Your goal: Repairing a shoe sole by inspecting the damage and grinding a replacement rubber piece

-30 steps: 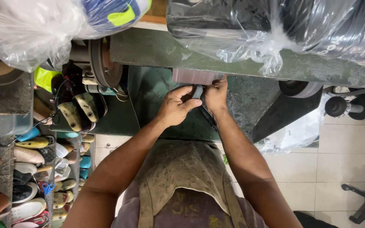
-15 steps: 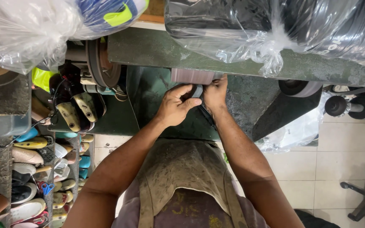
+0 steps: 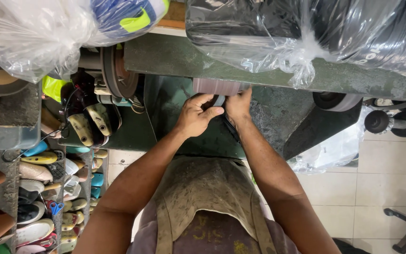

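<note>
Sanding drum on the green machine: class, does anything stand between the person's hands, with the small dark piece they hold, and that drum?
Nothing visible does. The left hand and right hand press the dark piece straight up against the drum. The tied plastic bag sits above on the machine top, clear of the contact.

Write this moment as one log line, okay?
left hand: grips small dark piece | right hand: grips it too | piece: against sanding drum

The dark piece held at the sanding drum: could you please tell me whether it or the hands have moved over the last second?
Nothing has visibly changed. Both hands, left and right, stay pressed together around the small dark piece just under the grey cylindrical sanding drum of the green machine. The clear plastic bags on top lie as before.
</note>
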